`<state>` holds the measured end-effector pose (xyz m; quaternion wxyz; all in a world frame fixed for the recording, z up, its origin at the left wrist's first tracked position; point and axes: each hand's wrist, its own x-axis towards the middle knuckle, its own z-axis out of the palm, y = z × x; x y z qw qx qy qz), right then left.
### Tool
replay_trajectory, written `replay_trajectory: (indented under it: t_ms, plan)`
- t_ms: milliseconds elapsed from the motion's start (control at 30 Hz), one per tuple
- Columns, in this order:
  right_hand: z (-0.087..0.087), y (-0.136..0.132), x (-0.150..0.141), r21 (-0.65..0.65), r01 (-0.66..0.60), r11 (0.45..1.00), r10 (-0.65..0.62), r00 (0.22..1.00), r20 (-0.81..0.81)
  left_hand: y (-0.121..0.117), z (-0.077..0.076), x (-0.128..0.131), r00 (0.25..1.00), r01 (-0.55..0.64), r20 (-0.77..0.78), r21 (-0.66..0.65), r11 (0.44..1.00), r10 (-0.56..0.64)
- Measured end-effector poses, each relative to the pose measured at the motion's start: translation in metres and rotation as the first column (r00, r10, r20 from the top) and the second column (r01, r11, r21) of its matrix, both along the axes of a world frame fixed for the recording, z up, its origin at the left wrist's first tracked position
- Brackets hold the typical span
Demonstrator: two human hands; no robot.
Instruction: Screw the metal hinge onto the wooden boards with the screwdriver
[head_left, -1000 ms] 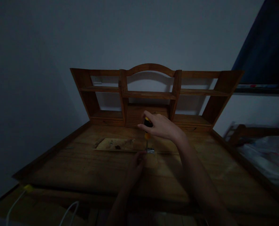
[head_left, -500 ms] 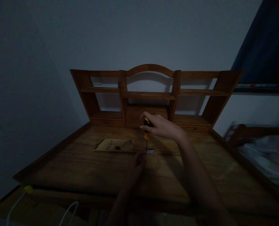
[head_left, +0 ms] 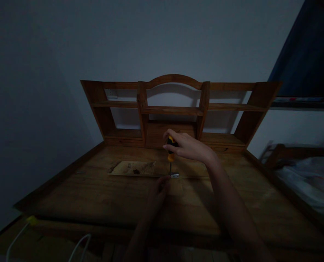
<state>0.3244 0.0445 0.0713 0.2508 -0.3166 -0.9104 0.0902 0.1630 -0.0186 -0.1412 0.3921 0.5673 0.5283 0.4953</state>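
Observation:
My right hand is wrapped round the yellow and black handle of a screwdriver. The screwdriver stands upright, its shaft running down to the left end of a small shiny metal hinge. That hinge lies on the wooden desktop by the edge of a recessed strip. Low beside the shaft's tip is my left hand, thumb and fingers curled together close to the hinge. What those fingertips pinch is too dark and small to make out.
A wooden shelf unit rises at the back of the desk. Left of the hinge is a pale, stained patch in the desktop. A white cable hangs at the front left, near a yellow piece. Whitish bedding lies at right.
Hardly anything differs: both hands and the screwdriver keep their places at the hinge. The view has shifted very slightly.

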Motion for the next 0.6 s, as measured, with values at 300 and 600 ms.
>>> replay_trajectory:
  t_ms: [300,600]
  plan:
    - [0.005,-0.003,0.004,0.053,-0.012,0.999,0.016,0.997,-0.072,0.000,0.002,0.000,1.000,0.019,-0.012,-0.006,1.000,-0.019]
    - [0.018,-0.008,0.013,0.190,0.123,0.974,-0.075,0.967,-0.242,0.001,-0.002,-0.001,0.999,0.047,-0.005,0.021,0.999,-0.047]
